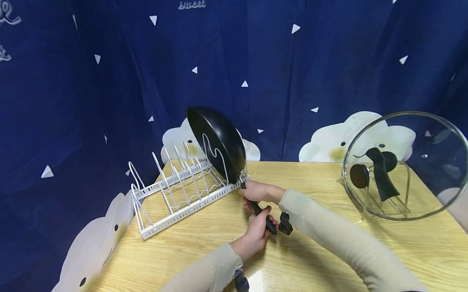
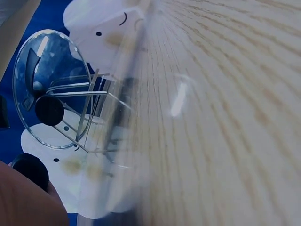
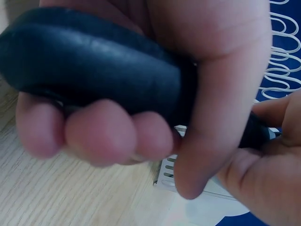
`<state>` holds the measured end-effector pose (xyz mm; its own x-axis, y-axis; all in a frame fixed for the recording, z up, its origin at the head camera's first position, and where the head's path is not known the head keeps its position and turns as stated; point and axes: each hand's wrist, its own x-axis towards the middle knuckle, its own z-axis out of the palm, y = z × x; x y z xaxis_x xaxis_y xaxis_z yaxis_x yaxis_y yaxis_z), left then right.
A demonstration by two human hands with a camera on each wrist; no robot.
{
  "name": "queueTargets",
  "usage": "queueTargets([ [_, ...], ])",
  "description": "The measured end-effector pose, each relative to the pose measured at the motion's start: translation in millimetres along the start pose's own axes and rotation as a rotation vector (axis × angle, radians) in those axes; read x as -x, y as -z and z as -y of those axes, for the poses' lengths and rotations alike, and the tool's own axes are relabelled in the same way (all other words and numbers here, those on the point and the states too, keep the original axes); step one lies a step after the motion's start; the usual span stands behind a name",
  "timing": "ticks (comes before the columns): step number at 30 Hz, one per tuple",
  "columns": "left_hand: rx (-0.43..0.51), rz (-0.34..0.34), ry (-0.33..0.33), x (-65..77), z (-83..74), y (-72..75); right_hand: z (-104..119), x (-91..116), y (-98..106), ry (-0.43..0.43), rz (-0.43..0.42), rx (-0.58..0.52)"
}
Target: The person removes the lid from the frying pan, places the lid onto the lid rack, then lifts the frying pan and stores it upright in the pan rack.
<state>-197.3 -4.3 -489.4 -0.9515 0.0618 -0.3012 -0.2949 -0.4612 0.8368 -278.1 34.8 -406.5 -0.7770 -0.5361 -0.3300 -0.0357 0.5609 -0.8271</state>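
A black wok (image 1: pixel 228 133) stands on its side at the right end of a white wire rack (image 1: pixel 185 209), between the last wire dividers. Its black handle (image 1: pixel 254 207) slants down toward the person. The right hand (image 1: pixel 260 190) grips the handle close to the wok. Further down, the left hand (image 1: pixel 255 232) curls round the handle near its end. The right wrist view shows the left hand's fingers (image 3: pixel 101 132) wrapped under the thick handle end (image 3: pixel 94 61), with part of the right hand (image 3: pixel 268 183) beyond. Dark handle tip (image 2: pixel 30 172) shows in the left wrist view.
On the right side of the table (image 1: pixel 315 260), a large glass lid (image 1: pixel 434 170) with a black handle leans upright in a wire stand (image 1: pixel 407 182). The rack's other slots, to the left of the wok, hold nothing. A dark blue curtain (image 1: pixel 283 70) hangs behind the table.
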Motion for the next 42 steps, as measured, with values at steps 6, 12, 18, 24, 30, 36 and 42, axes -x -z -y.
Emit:
queueTargets([
  [6, -0.005, -0.012, 0.01, -1.8, 1.1, 0.9, -1.9, -2.8, -1.5, 0.001, -0.02, 0.038],
  [12, -0.013, -0.014, 0.011, -2.2, 1.8, 1.6, -3.7, -4.8, -3.8, 0.005, -0.043, 0.086],
  [18, -0.013, -0.011, 0.006, -4.1, 3.2, 3.4, -6.2, -7.4, -5.8, 0.005, -0.064, 0.094],
  [24, 0.011, -0.017, 0.002, -5.7, 5.1, 4.7, -8.1, -8.0, -8.1, 0.015, -0.075, 0.089],
  [30, 0.023, -0.033, 0.016, -8.8, 6.6, 5.4, -9.6, -9.2, -10.2, 0.021, -0.079, 0.071],
  [36, -0.004, -0.052, 0.02, -10.8, 6.9, 7.1, -9.0, -8.5, -10.6, 0.023, -0.075, 0.07],
  [42, -0.017, -0.061, 0.012, -11.3, 5.6, 8.5, -10.0, -9.2, -11.3, 0.023, -0.083, 0.076],
])
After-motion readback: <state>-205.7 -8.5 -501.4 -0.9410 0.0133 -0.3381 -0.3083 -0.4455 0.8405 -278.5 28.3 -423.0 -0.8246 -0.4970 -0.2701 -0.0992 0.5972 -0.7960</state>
